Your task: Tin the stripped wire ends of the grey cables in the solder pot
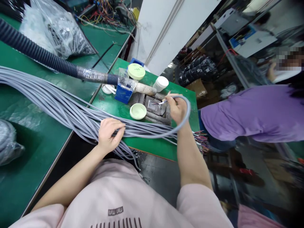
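Note:
In my right hand (177, 107), a grey cable (186, 117) is pinched near its stripped end and loops back over my wrist. Its thin coloured wires reach the shiny surface of what looks like a solder pot (154, 106); whether the tips touch it I cannot tell. My left hand (110, 133) rests on top of a thick bundle of grey cables (76, 110), fingers laid across it and thumb apart. An open pale-green round tub (138, 111) stands between the bundle and the pot. Stripped, multicoloured wire ends (201, 141) hang past the table's right edge.
A black ribbed hose (59, 65) ends above the pot, beside a blue box (123, 93). A green lid (136, 71) and a white tub (161, 83) stand behind. Plastic bags (64, 31) lie far left. A person in a purple top (249, 114) is close on the right.

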The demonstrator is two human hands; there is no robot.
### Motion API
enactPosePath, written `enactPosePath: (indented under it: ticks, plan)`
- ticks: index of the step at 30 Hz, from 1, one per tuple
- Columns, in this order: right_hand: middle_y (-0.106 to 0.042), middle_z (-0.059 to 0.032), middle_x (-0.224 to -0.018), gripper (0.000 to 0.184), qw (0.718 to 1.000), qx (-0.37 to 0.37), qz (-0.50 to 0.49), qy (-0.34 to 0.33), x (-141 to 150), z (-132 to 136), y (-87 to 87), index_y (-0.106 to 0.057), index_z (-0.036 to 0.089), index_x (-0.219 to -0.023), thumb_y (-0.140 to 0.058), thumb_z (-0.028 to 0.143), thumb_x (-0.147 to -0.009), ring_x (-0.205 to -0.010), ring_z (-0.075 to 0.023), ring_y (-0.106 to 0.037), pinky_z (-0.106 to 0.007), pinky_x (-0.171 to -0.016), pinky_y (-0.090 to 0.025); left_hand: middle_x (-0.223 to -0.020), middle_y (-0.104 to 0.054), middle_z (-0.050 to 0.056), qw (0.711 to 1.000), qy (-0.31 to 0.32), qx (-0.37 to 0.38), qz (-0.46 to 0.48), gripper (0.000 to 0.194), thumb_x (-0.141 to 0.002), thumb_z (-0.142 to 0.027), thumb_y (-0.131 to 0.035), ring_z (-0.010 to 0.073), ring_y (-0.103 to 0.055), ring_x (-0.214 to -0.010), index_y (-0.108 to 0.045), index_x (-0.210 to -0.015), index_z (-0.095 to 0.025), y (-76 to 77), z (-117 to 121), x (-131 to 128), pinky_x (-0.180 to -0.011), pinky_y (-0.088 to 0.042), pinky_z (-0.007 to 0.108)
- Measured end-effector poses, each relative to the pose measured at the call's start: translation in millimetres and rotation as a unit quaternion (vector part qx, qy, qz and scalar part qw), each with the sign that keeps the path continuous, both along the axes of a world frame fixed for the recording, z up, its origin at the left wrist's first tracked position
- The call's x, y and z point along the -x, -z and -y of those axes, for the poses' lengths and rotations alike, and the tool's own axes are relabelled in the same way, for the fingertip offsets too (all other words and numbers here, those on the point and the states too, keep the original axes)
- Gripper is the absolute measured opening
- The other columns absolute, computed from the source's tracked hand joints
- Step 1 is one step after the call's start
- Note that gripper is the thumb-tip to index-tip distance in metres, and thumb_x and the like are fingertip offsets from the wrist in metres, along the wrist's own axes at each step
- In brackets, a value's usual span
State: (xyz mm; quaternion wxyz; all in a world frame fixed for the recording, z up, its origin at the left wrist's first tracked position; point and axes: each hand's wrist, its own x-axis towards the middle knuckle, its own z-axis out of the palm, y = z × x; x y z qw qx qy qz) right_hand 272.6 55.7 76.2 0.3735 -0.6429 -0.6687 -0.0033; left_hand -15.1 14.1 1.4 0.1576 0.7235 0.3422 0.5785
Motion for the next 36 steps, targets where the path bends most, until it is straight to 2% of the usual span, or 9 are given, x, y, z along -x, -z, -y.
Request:
enactPosePath:
  ticks: [4,6,8,13,17,19,22,31,36]
  plan:
    - [-0.072,-0.006,-0.09,0.019,0.992,-0.041,-0.082,-0.09,42,63,-21.0,-0.071,0.026,-0.087,-0.053,0.032,-0.09,-0.089,-0.0234,-0.066,-0.042,-0.085,-0.051,-0.082,-0.073,0.004,1.0,0.021,0.0,-0.006,0.012,-0.082,-0.016,-0.064,0.0189,-0.067,-0.082,-0.069,-0.091,-0.021,-7.4,5,-3,-0.08,-0.048,0.037]
    - [-0.074,-0.0051,-0.092,0.016,0.974,-0.067,-0.14,-0.163,58,87,-16.6,-0.072,0.03,-0.092,-0.057,0.034,-0.088,-0.089,-0.0248,-0.067,-0.044,-0.08,-0.054,-0.084,-0.074,0.005,0.997,0.07,0.015,0.013,0.014,-0.083,-0.017,-0.063,0.0181,-0.067,-0.081,-0.07,-0.095,-0.021,-12.8,11,-10,-0.078,-0.049,0.036]
    - [-0.074,-0.0048,-0.09,0.017,0.96,-0.097,-0.181,-0.191,67,103,-3.8,-0.072,0.032,-0.095,-0.058,0.038,-0.087,-0.086,-0.0263,-0.069,-0.047,-0.077,-0.055,-0.086,-0.074,0.005,0.987,0.142,0.059,0.045,0.015,-0.086,-0.02,-0.062,0.0174,-0.067,-0.079,-0.07,-0.099,-0.022,-16.9,20,-19,-0.077,-0.05,0.035]
    - [-0.076,-0.0049,-0.089,0.018,0.943,-0.138,-0.231,-0.196,78,124,31.8,-0.071,0.033,-0.093,-0.057,0.042,-0.086,-0.085,-0.0276,-0.07,-0.052,-0.072,-0.057,-0.087,-0.075,0.008,0.921,0.263,0.254,0.136,0.022,-0.084,-0.038,-0.066,0.0208,-0.067,-0.086,-0.075,-0.092,-0.02,-19.4,36,-43,-0.081,-0.053,0.037]
    - [-0.075,-0.0051,-0.098,0.022,0.929,-0.124,-0.262,-0.232,84,135,42.9,-0.07,0.037,-0.105,-0.057,0.035,-0.087,-0.093,-0.0278,-0.069,-0.053,-0.074,-0.056,-0.094,-0.075,0.01,0.849,0.315,0.363,0.218,0.03,-0.079,-0.047,-0.069,0.0227,-0.069,-0.09,-0.077,-0.087,-0.019,-21.4,41,-48,-0.083,-0.055,0.036]
    - [-0.075,-0.0054,-0.098,0.022,0.931,-0.115,-0.255,-0.234,85,138,44.6,-0.07,0.037,-0.105,-0.058,0.034,-0.087,-0.092,-0.0283,-0.069,-0.054,-0.075,-0.056,-0.091,-0.076,0.01,0.829,0.321,0.39,0.238,0.033,-0.077,-0.049,-0.07,0.0234,-0.07,-0.088,-0.078,-0.086,-0.018,-23.2,42,-47,-0.082,-0.056,0.036]
    - [-0.076,-0.0049,-0.097,0.021,0.932,-0.101,-0.255,-0.236,84,142,47.1,-0.071,0.037,-0.104,-0.059,0.034,-0.086,-0.091,-0.0284,-0.07,-0.054,-0.075,-0.055,-0.085,-0.075,0.009,0.817,0.316,0.415,0.246,0.037,-0.073,-0.053,-0.072,0.0243,-0.07,-0.086,-0.078,-0.083,-0.018,-24.8,43,-45,-0.078,-0.057,0.036]
    - [-0.074,-0.0061,-0.102,0.024,0.921,-0.076,-0.309,-0.227,83,149,70.0,-0.069,0.038,-0.108,-0.057,0.035,-0.087,-0.095,-0.0286,-0.068,-0.055,-0.079,-0.054,-0.084,-0.076,0.009,0.819,0.305,0.419,0.247,0.036,-0.07,-0.052,-0.075,0.023,-0.07,-0.08,-0.079,-0.081,-0.019,-23.7,44,-46,-0.076,-0.056,0.035]
    - [-0.074,-0.0056,-0.103,0.028,0.907,-0.082,-0.335,-0.242,87,150,68.5,-0.068,0.039,-0.112,-0.056,0.032,-0.088,-0.096,-0.0282,-0.068,-0.053,-0.079,-0.055,-0.084,-0.075,0.008,0.805,0.31,0.439,0.252,0.033,-0.069,-0.05,-0.076,0.0221,-0.069,-0.082,-0.079,-0.081,-0.019,-22.1,44,-47,-0.081,-0.054,0.035]
